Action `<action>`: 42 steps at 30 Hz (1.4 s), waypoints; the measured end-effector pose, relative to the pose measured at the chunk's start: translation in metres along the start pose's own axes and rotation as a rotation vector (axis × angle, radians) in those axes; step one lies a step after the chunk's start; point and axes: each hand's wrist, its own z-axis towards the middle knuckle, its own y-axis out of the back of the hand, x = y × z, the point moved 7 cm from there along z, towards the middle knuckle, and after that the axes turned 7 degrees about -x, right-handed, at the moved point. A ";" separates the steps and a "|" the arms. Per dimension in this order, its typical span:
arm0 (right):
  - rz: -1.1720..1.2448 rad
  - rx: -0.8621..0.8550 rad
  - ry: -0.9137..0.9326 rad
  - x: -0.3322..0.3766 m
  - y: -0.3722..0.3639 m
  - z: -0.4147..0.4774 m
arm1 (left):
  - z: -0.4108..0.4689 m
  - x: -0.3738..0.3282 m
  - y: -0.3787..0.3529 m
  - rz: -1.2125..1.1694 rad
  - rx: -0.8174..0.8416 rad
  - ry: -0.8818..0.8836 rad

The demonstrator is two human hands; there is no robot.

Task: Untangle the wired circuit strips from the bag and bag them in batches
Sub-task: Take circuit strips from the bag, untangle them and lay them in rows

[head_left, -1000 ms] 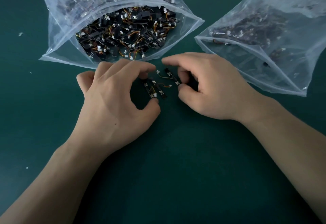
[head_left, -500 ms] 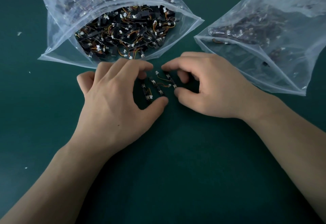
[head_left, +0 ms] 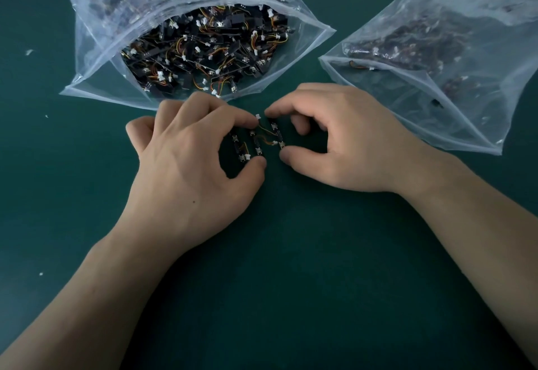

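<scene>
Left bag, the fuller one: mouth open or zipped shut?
Open. The left bag has its mouth gaping wide, and the tangled circuit strips inside show directly through the opening rather than through plastic.

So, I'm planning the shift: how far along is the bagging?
Done: a batch of strips already lies in the right bag. In hand: the left hand and right hand pinch three loose strips on the green mat, wires looped between them. To do: the open left bag is heaped with tangled strips, so most of the job looks ahead.
</scene>
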 end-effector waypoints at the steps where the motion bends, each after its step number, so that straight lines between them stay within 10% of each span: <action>1: 0.002 0.001 0.002 0.000 0.000 0.000 | 0.000 0.000 0.000 -0.004 0.005 0.002; 42: -0.013 -0.055 -0.014 -0.002 -0.001 0.000 | 0.008 0.012 0.010 -0.161 -0.130 0.117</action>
